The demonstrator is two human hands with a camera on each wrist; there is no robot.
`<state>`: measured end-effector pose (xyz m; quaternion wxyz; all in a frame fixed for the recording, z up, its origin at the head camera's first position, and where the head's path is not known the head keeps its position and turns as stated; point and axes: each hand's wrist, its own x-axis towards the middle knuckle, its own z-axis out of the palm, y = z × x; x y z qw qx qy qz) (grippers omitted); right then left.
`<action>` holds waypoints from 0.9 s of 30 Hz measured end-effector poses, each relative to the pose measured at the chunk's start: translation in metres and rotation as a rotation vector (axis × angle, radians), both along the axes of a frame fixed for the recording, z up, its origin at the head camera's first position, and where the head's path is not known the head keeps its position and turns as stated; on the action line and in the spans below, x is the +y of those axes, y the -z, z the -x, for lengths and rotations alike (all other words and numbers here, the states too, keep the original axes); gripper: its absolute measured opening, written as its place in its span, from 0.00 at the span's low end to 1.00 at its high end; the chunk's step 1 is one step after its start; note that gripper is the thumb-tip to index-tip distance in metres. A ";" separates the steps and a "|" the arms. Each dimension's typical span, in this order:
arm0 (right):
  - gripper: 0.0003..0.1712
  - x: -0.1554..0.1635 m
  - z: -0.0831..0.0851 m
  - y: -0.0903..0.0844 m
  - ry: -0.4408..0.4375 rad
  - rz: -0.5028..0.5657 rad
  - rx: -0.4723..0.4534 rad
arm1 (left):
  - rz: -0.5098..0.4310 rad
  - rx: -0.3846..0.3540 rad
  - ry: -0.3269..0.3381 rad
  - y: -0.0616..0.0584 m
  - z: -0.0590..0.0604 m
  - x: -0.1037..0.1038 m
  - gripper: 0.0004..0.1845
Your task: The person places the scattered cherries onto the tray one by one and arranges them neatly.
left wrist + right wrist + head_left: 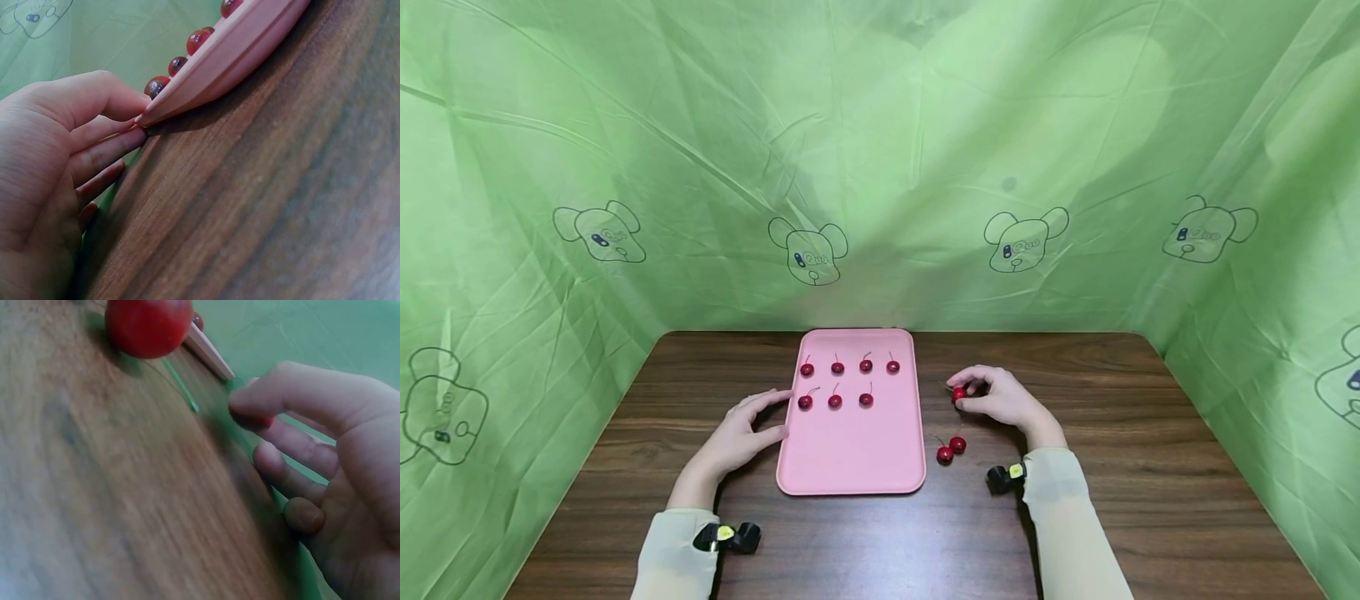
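My right hand [1000, 398] pinches a cherry [958, 395] on the table [1150, 467] right of the tray [850, 458]; left hand [741, 432], fingers relaxed, steadies tray's edge; I'd lift straight, keep the pinch light, clear the rim.

Dark wood-grain table [1150, 467] with rounded far corners, boxed in on three sides by a crinkled green cloth [880, 150] hung as a backdrop. Cloth is printed with outlined cartoon bear heads [808, 250], spaced in a row across the back and repeated on both side panels. Light soft and even, faint shadows on the folds.
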<state>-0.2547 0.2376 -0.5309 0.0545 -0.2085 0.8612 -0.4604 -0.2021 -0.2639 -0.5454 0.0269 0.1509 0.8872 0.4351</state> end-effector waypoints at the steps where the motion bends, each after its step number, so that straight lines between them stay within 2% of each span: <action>1: 0.18 -0.001 0.000 -0.001 0.014 0.009 -0.003 | 0.001 0.002 0.000 0.000 0.000 0.000 0.33; 8: 0.17 -0.016 -0.001 -0.013 0.131 0.052 0.054 | 0.009 0.011 0.000 0.001 0.000 0.000 0.33; 15: 0.14 -0.059 -0.004 -0.026 0.208 0.041 0.129 | 0.010 -0.003 -0.008 0.000 0.000 -0.001 0.33; 21: 0.14 -0.093 -0.014 -0.034 0.219 0.040 0.104 | 0.010 0.000 -0.009 0.000 0.000 0.000 0.33; 27: 0.14 -0.111 -0.019 -0.030 0.244 0.037 0.085 | 0.009 0.003 -0.010 0.001 0.001 0.000 0.33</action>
